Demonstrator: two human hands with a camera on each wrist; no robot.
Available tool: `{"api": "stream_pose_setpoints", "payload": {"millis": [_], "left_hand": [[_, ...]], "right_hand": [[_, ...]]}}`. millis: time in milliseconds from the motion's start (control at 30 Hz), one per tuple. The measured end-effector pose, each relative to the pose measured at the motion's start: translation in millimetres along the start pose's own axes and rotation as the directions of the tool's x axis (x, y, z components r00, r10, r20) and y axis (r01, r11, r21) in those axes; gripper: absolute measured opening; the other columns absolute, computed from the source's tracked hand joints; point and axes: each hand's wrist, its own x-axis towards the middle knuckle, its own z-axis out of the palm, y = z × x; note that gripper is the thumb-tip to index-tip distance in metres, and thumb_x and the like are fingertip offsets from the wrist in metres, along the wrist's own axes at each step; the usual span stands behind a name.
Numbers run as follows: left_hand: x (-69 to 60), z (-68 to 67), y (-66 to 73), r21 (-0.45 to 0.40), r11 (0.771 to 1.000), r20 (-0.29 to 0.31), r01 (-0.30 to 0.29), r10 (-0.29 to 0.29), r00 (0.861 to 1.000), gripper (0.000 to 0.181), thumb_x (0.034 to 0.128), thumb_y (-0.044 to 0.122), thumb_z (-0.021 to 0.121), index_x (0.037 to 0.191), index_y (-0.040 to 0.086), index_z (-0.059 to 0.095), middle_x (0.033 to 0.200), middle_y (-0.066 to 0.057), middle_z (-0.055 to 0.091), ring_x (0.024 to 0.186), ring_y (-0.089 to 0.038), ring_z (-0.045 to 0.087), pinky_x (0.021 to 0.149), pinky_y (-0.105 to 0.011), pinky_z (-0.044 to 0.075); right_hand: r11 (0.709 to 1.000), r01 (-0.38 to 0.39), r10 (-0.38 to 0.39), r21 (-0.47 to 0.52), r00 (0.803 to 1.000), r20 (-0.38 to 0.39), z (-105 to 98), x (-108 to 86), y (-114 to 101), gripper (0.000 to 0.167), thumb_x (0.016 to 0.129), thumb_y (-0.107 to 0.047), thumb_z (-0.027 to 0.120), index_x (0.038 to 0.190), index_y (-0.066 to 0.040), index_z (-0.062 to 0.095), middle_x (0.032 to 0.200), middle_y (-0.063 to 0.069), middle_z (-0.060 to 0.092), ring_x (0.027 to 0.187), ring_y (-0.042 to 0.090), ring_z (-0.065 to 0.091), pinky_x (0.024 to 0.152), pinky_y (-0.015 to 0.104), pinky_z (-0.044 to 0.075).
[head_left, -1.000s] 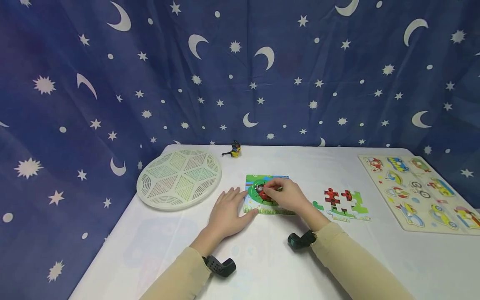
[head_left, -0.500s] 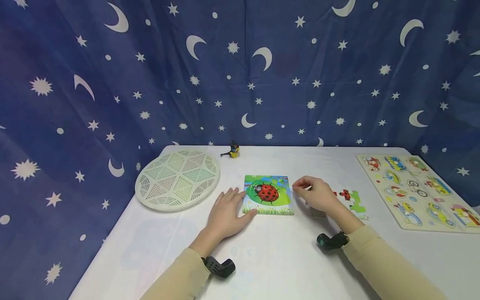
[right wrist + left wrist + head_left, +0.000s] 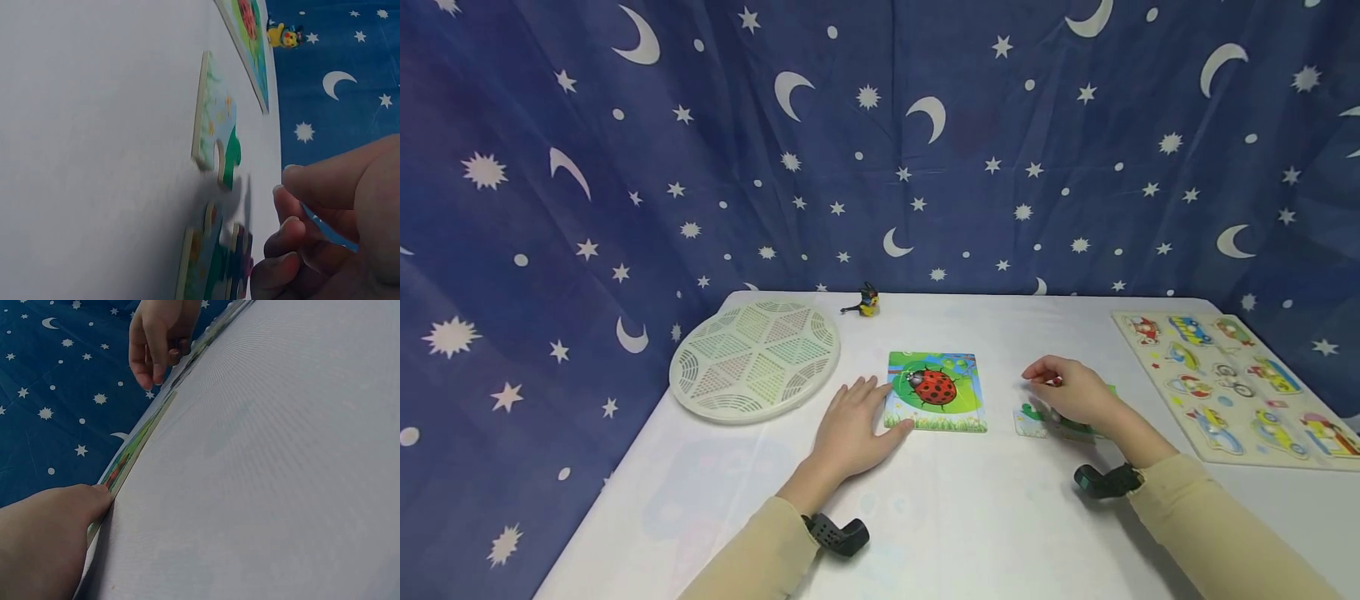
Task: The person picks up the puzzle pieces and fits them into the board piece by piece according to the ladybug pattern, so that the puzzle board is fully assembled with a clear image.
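A square ladybug picture board [image 3: 951,400] lies flat on the white table. My left hand [image 3: 850,425] rests at its left edge, fingers extended and thumb at the near left corner; the left wrist view shows that thumb [image 3: 94,497] touching the board's edge. My right hand [image 3: 1071,392] hovers over several loose jigsaw pieces right of the board, fingers loosely bent, with nothing visible between them. A pale corner puzzle piece [image 3: 1030,422] with a green part lies below its fingertips. Other joined pieces [image 3: 209,262] are partly hidden under the hand.
A round patterned lattice board [image 3: 756,358] lies at the left. At the back stands a small yellow and black toy figure [image 3: 868,300]. A wooden vehicle puzzle board [image 3: 1232,379] lies at the right. Behind the table hangs a blue curtain [image 3: 820,208] with moons and stars.
My right hand has moved right, from the ladybug picture to above the loose pieces, uncovering the picture. My left hand has stayed at the board.
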Motion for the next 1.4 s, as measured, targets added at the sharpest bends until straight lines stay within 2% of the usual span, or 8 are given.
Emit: {"api": "stream_pose_setpoints", "payload": {"millis": [200, 367, 500, 633, 867, 1067, 1233, 1400], "left_hand": [[-0.5, -1.3, -2.3, -0.010, 1.000, -0.005, -0.002, 0.001, 1.000, 0.074, 0.0951, 0.063, 0.057, 0.151, 0.015, 0.052, 0.159, -0.012, 0.042, 0.151, -0.029, 0.030, 0.126, -0.046, 0.015], [-1.4, -0.5, -3.1, -0.009, 1.000, -0.007, -0.001, 0.001, 1.000, 0.074, 0.0951, 0.064, 0.057, 0.151, 0.015, 0.052, 0.159, -0.012, 0.043, 0.151, -0.030, 0.030, 0.126, -0.046, 0.015], [-1.7, 0.3, -3.2, -0.012, 1.000, -0.006, 0.001, -0.001, 1.000, 0.074, 0.0952, 0.063, 0.058, 0.151, 0.015, 0.052, 0.159, -0.012, 0.043, 0.151, -0.030, 0.030, 0.126, -0.047, 0.015], [-1.8, 0.9, -3.3, -0.006, 1.000, -0.003, 0.004, -0.004, 1.000, 0.074, 0.0952, 0.064, 0.057, 0.151, 0.015, 0.052, 0.159, -0.012, 0.042, 0.151, -0.030, 0.030, 0.126, -0.046, 0.015], [-1.5, 0.6, -2.9, -0.005, 1.000, -0.007, 0.000, 0.000, 1.000, 0.074, 0.0951, 0.064, 0.057, 0.151, 0.015, 0.052, 0.159, -0.012, 0.043, 0.151, -0.029, 0.030, 0.126, -0.046, 0.015], [-1.0, 0.9, -2.7, 0.004, 1.000, -0.005, 0.001, -0.001, 1.000, 0.075, 0.0952, 0.064, 0.057, 0.152, 0.015, 0.051, 0.159, -0.012, 0.042, 0.151, -0.029, 0.030, 0.126, -0.045, 0.015], [-0.1, 0.8, -2.2, 0.009, 1.000, -0.008, -0.003, 0.003, 1.000, 0.075, 0.0953, 0.064, 0.057, 0.151, 0.014, 0.052, 0.159, -0.013, 0.042, 0.151, -0.030, 0.030, 0.126, -0.046, 0.015], [0.4, 1.3, -1.2, 0.009, 1.000, -0.011, -0.007, 0.007, 1.000, 0.075, 0.0952, 0.063, 0.057, 0.151, 0.014, 0.052, 0.158, -0.013, 0.043, 0.151, -0.030, 0.031, 0.125, -0.046, 0.015]], "right_hand": [[0.997, -0.036, 0.037, -0.067, 0.999, 0.016, -8, -0.4, 14, 0.029, 0.095, -0.020, 0.071, 0.117, -0.003, 0.065, 0.110, 0.013, 0.066, 0.102, 0.033, 0.060, 0.084, 0.046, 0.054], [0.987, -0.078, 0.086, -0.142, 0.995, 0.052, -17, 0.8, 22, 0.047, 0.090, -0.031, 0.078, 0.119, 0.002, 0.062, 0.119, 0.022, 0.064, 0.108, 0.040, 0.060, 0.088, 0.055, 0.054], [0.978, -0.106, 0.122, -0.180, 0.989, 0.078, -25, -0.7, 24, 0.061, 0.084, -0.038, 0.083, 0.121, 0.006, 0.061, 0.115, 0.024, 0.064, 0.101, 0.037, 0.060, 0.083, 0.052, 0.055], [0.972, -0.121, 0.144, -0.203, 0.984, 0.100, -31, -2.2, 24, 0.067, 0.081, -0.039, 0.086, 0.121, 0.008, 0.060, 0.104, 0.018, 0.063, 0.092, 0.032, 0.056, 0.078, 0.045, 0.053], [0.962, -0.197, 0.221, -0.189, 0.968, 0.120, -34, -1.5, 22, 0.065, 0.080, -0.037, 0.087, 0.121, 0.006, 0.058, 0.101, 0.016, 0.062, 0.089, 0.031, 0.057, 0.071, 0.039, 0.050], [0.959, -0.191, 0.219, -0.208, 0.968, 0.120, -34, 0.4, 21, 0.055, 0.080, -0.034, 0.087, 0.110, 0.003, 0.060, 0.091, 0.011, 0.058, 0.083, 0.027, 0.054, 0.065, 0.035, 0.045], [0.957, -0.200, 0.229, -0.212, 0.966, 0.122, -36, 1.9, 21, 0.057, 0.079, -0.035, 0.087, 0.110, 0.003, 0.059, 0.095, 0.014, 0.058, 0.086, 0.029, 0.053, 0.066, 0.037, 0.047], [0.966, -0.192, 0.213, -0.173, 0.971, 0.109, -34, 2.6, 23, 0.063, 0.078, -0.033, 0.089, 0.116, 0.004, 0.055, 0.103, 0.018, 0.058, 0.090, 0.032, 0.053, 0.070, 0.038, 0.049]]}}
